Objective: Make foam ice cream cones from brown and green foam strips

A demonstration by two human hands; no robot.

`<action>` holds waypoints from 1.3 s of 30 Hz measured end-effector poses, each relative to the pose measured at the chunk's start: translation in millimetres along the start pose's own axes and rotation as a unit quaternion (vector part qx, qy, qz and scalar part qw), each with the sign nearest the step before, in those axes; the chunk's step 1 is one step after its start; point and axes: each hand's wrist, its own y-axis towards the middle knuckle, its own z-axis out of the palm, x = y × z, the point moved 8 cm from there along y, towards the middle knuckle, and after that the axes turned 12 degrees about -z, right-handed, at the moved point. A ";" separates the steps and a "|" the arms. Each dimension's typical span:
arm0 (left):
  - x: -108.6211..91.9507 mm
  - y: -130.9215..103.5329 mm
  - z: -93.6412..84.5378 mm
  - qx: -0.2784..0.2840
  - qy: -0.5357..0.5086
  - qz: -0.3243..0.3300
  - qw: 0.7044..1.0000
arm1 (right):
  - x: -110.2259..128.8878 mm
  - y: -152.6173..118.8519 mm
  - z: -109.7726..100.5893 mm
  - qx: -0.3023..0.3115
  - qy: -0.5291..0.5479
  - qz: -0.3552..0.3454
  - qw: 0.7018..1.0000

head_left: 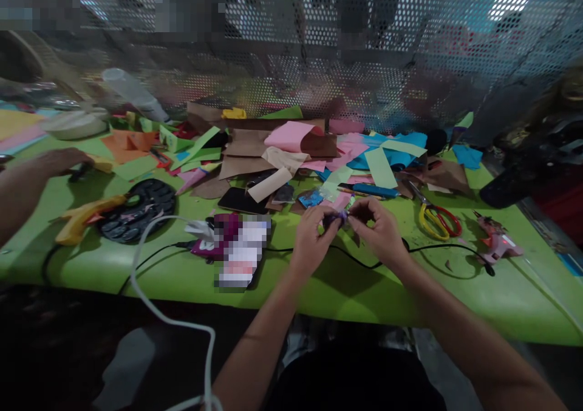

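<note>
Near the middle of the green table, a small purple piece is pinched between both hands. My left hand closes on its left side, with thumb and fingers together. From the right, my right hand holds its other end between thumb and fingertips. The piece is small and partly covered by the fingers, so its shape is unclear. A black cable runs across the table below the hands. Just beyond the hands are a blue packet and pink and pale green paper.
Scissors and a pink glue gun lie right; a phone, black tray and yellow glue gun lie left. Coloured paper scraps line the back. Another person's hand reaches in at far left.
</note>
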 end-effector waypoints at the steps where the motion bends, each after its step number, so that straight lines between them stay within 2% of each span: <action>1: 0.9 0.0 -0.3 0.002 -0.009 -0.010 1.000 | 2.3 0.5 -0.9 -0.001 -0.012 -0.014 1.000; 7: 10.8 0.6 0.6 0.016 -0.056 -0.077 0.995 | 11.2 0.4 -3.5 0.005 -0.096 -0.076 0.993; 13: 9.7 1.1 1.5 0.025 -0.060 -0.076 0.995 | 15.7 1.5 -3.8 0.026 -0.146 -0.108 0.983; 24: 10.8 1.3 2.9 0.031 -0.037 -0.048 0.998 | 8.4 3.4 -1.3 0.080 -0.180 -0.081 0.977; 34: 12.9 1.3 8.7 0.049 -0.037 -0.079 0.995 | 14.9 1.2 1.2 0.058 -0.187 -0.101 0.975; 39: 14.7 0.1 11.8 0.075 -0.079 -0.098 0.989 | 10.7 1.1 0.3 0.048 -0.114 -0.058 0.991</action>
